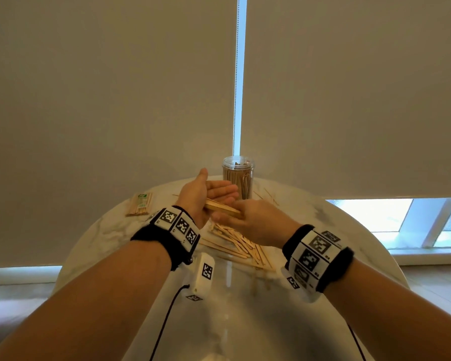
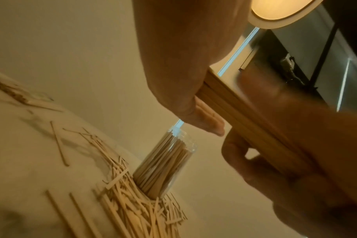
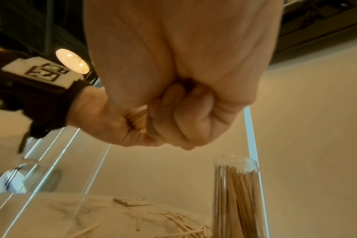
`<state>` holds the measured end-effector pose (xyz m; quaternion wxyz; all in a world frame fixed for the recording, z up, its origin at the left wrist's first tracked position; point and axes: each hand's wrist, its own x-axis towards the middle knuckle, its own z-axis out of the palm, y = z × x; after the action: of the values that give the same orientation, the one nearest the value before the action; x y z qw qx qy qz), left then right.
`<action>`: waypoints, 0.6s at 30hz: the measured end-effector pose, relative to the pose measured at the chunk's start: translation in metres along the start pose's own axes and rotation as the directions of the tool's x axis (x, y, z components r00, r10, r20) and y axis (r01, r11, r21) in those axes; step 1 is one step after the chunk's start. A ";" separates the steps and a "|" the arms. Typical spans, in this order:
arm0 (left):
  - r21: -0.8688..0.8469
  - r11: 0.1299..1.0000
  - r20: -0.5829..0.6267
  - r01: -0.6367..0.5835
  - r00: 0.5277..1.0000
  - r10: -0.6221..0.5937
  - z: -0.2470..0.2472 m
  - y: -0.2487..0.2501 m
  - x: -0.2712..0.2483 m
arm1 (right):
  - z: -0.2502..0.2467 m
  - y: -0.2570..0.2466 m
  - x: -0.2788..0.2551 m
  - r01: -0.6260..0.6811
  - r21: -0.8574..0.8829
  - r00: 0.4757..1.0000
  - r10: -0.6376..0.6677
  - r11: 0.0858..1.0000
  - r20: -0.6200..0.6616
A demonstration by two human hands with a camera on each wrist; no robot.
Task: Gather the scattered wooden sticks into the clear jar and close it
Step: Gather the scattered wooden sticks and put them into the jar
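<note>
The clear jar (image 1: 238,178) stands without a lid at the table's far edge, packed with upright wooden sticks. In front of it my left hand (image 1: 219,188) is held palm up with straight fingers and thumb raised. A bundle of sticks (image 1: 221,208) lies across that palm. My right hand (image 1: 232,217) grips the bundle's near end in a fist (image 3: 183,104). In the left wrist view the bundle (image 2: 245,116) runs from the palm into the right hand (image 2: 296,161). A loose pile of sticks (image 1: 240,246) lies on the table under both hands, up against the jar (image 2: 165,165).
The round marble table (image 1: 102,230) also bears a wrapped pack of sticks (image 1: 139,204) at the far left and a white tagged device (image 1: 205,274) with a black cable near me. A few stray sticks (image 1: 270,195) lie right of the jar. Roller blinds hang behind.
</note>
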<state>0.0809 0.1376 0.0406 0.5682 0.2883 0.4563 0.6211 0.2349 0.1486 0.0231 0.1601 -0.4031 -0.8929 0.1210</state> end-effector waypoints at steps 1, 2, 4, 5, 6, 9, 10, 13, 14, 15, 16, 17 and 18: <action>0.011 1.000 0.008 0.024 1.000 -0.024 0.000 0.001 0.004 | -0.001 0.001 0.000 0.003 0.022 1.000 -0.003 1.000 -0.007; 0.032 0.999 0.027 0.044 0.999 -0.044 0.000 0.001 0.008 | -0.003 0.004 0.002 -0.009 0.024 1.000 0.010 1.000 -0.020; 0.089 0.995 0.055 0.050 0.997 -0.055 0.001 0.002 0.017 | -0.012 0.011 0.008 -0.054 -0.020 0.998 0.054 0.998 -0.024; 0.132 0.991 0.042 0.036 0.998 -0.042 0.001 0.002 0.023 | -0.018 0.015 0.012 -0.078 -0.050 0.997 0.077 0.996 -0.021; 0.188 0.982 0.006 0.014 1.000 -0.016 0.000 0.003 0.030 | -0.025 0.019 0.018 -0.102 -0.078 0.995 0.100 0.992 -0.023; 0.439 0.898 -0.070 -0.043 0.994 0.082 -0.006 0.008 0.058 | -0.056 0.035 0.038 -0.192 -0.107 0.979 0.182 0.976 -0.095; 0.528 0.847 -0.063 -0.063 0.992 0.114 -0.008 0.010 0.070 | -0.067 0.040 0.046 -0.217 -0.119 0.972 0.204 0.969 -0.118; 0.751 0.655 -0.042 -0.087 0.983 0.178 -0.010 0.017 0.105 | -0.096 0.052 0.080 -0.245 -0.242 0.966 0.215 0.939 -0.142; 0.791 0.605 -0.030 -0.091 0.982 0.187 -0.009 0.019 0.116 | -0.103 0.055 0.094 -0.262 -0.254 0.961 0.229 0.931 -0.153; 0.813 0.571 -0.005 -0.108 0.981 0.193 -0.008 0.021 0.126 | -0.109 0.058 0.107 -0.280 -0.265 0.957 0.245 0.923 -0.158; 0.821 0.555 0.031 -0.137 0.980 0.196 -0.007 0.021 0.137 | -0.113 0.061 0.122 -0.291 -0.294 0.954 0.254 0.910 -0.157; 0.817 0.551 0.070 -0.170 0.978 0.198 -0.005 0.020 0.145 | -0.116 0.063 0.135 -0.290 -0.341 0.956 0.252 0.894 -0.151; 0.810 0.551 0.104 -0.204 0.973 0.207 -0.003 0.018 0.155 | -0.117 0.064 0.148 -0.289 -0.395 0.957 0.257 0.872 -0.134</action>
<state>0.0412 0.2878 0.0305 0.2947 0.5672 0.6544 0.4040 0.2315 0.3122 0.1367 0.0876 -0.5540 -0.8255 -0.0637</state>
